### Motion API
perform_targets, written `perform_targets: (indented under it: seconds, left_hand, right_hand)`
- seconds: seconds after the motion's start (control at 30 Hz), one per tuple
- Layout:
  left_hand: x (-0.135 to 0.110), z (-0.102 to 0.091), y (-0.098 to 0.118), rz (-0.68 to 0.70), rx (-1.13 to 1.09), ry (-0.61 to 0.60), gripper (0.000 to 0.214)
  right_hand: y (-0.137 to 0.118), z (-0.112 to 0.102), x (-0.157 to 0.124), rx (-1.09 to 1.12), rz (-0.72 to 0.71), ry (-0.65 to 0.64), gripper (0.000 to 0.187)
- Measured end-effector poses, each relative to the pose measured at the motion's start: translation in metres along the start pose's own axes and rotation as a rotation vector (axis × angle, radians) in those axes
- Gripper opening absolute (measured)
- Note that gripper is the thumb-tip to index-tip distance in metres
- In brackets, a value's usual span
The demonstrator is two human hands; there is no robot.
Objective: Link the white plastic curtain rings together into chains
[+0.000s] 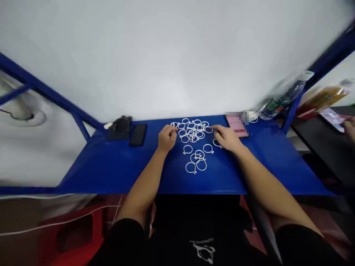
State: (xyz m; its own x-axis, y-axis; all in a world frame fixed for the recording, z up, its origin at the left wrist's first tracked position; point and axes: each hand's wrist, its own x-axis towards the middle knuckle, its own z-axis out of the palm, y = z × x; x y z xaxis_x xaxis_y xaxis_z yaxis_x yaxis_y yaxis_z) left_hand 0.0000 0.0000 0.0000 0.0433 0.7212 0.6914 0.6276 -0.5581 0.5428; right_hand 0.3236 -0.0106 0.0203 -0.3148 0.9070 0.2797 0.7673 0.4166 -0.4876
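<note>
White open rings with small prong ends, like plastic binder or curtain rings (191, 133), lie in an overlapping pile on the blue tabletop (116, 162). Several more rings (190, 167) lie loose in front of the pile. My left hand (167, 137) is at the pile's left edge, fingers curled in, with the index fingertip beside a ring; whether anything is inside the curl is hidden. On the right side, my right hand (226, 137) has its index finger stretched to a ring (209, 129) at the pile's edge, thumb apart. Another ring (217, 143) is partly covered by that hand.
A black phone (138, 135) and a dark object (120, 128) sit to the left. Behind my right hand lie a phone with a pink screen (235, 125) and a white cable (252, 116). A plastic bottle (277, 103) leans by the blue frame. Another person's hand (350, 127) shows far right.
</note>
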Motion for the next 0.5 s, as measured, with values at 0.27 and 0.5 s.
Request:
perform_targets:
  seconds: [0.27, 0.5]
  left_hand:
    - [0.003, -0.002, 0.002, -0.053, -0.025, -0.036, 0.026]
    - [-0.001, 0.000, 0.002, -0.118, -0.050, -0.070, 0.026]
  right_hand:
    - [0.014, 0.010, 0.008, -0.006, -0.064, -0.092, 0.042]
    - [0.007, 0.007, 0.008, -0.087, 0.067, -0.193, 0.042]
